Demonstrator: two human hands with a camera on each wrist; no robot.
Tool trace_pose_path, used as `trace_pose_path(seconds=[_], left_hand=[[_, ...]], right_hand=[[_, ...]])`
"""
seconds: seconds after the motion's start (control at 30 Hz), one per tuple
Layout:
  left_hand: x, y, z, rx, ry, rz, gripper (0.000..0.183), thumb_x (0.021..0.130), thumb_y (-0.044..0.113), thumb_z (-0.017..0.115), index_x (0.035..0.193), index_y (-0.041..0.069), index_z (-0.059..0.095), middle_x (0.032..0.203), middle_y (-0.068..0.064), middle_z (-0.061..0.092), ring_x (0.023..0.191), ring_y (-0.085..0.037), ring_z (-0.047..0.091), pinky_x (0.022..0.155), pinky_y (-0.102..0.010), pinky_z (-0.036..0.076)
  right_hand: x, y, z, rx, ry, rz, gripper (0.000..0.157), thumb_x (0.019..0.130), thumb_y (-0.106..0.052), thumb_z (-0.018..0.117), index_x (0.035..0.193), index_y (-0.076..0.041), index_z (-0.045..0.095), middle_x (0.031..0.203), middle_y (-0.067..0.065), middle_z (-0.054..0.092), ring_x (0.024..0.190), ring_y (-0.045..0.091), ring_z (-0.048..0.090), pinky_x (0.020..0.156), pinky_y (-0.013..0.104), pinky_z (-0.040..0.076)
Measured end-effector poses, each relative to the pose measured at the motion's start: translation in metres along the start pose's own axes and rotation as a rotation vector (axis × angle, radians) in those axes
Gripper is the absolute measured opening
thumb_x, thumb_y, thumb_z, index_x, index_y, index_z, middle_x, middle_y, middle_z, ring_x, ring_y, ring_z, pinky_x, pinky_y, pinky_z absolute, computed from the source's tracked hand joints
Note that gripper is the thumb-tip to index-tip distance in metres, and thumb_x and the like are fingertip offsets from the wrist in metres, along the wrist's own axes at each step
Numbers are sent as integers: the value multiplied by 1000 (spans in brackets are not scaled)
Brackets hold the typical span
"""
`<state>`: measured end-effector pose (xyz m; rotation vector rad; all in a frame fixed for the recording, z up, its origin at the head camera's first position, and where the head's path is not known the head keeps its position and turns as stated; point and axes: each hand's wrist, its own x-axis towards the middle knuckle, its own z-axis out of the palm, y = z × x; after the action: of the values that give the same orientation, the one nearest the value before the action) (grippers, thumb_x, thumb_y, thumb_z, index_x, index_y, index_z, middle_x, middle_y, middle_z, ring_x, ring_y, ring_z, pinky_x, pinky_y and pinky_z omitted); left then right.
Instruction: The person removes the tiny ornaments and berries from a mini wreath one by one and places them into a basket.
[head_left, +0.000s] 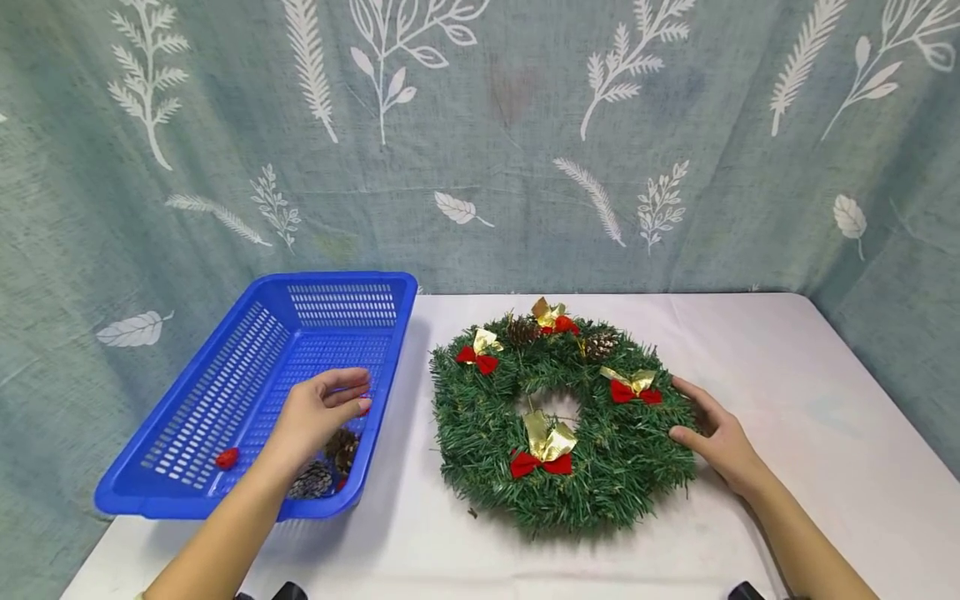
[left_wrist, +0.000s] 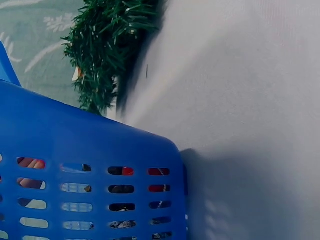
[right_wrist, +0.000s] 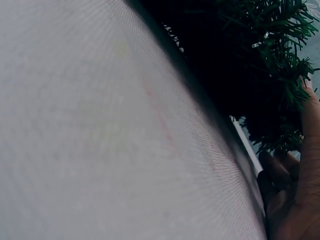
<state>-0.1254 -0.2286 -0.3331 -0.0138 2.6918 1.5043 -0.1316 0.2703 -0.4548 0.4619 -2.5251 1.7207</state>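
Observation:
My left hand (head_left: 318, 417) is over the right side of the blue plastic basket (head_left: 402, 333), its fingers bent toward the thumb. A small red ornament (head_left: 365, 407) shows at the thumb tip and appears pinched there, partly hidden by the hand. My right hand (head_left: 723, 442) grips the right edge of a green wreath (head_left: 480, 433), thumb on the near side. In the right wrist view the fingers (right_wrist: 280, 172) curl by the wreath's underside. The wreath lies flat and carries red bows (head_left: 542, 464) with gold ribbons and pinecones (head_left: 600, 344).
In the basket lie pinecones (head_left: 311, 481) near its front right corner and a red piece (head_left: 227, 458) at the left. A dark scrap (head_left: 472, 512) is on the white tablecloth (head_left: 810, 400). A patterned green curtain (head_left: 487, 167) hangs behind.

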Motion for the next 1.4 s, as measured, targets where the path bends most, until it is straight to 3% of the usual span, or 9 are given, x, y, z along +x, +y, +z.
trace_pose_path(seconds=[0.3,0.47,0.57,0.73,0.9,1.07,1.4], left_hand=[[0,5,-2,-55,32,-27,57,88,25,69,136,2,48,133,-19,54,123,-29,53,83,-13,50],[-4,10,-2,-128,68,-22,64,84,32,72,136,4,48,134,-17,54,111,-5,60,83,-11,49],[-7,14,0,-186,84,-10,64,83,30,73,136,4,48,130,-8,59,103,6,58,84,-12,50],[-13,24,10,-294,97,50,60,83,22,74,134,2,49,119,6,63,105,1,60,85,-16,52],[-14,33,24,-355,94,88,57,83,15,74,134,2,49,123,1,62,111,-6,60,87,-19,52],[-14,48,40,-385,140,106,58,82,6,74,134,3,49,129,-7,58,114,-9,58,93,-21,49],[-16,75,94,-465,135,214,63,79,0,74,136,5,47,133,-8,55,123,-20,53,100,-20,44]], right_hand=[[3,-2,-4,35,-6,-52,68,89,2,60,149,-9,29,142,-23,32,124,-14,28,95,1,29],[2,-3,-4,42,-6,-55,68,89,2,60,148,-8,29,142,-24,32,124,-14,29,96,1,29],[1,-3,-4,43,-5,-59,68,88,2,60,148,-8,29,142,-25,32,124,-14,29,95,1,29],[0,-3,-4,34,7,-44,68,88,2,61,148,-8,30,142,-24,32,124,-14,29,94,1,30],[-1,-2,-2,36,11,-34,69,88,1,62,148,-8,30,142,-24,32,124,-14,29,95,1,29],[0,2,3,76,-4,-53,68,88,1,62,148,-6,30,142,-24,31,127,-14,26,99,1,27],[2,1,1,75,-6,-53,68,88,2,61,148,-7,29,142,-25,30,127,-15,26,98,1,27]])
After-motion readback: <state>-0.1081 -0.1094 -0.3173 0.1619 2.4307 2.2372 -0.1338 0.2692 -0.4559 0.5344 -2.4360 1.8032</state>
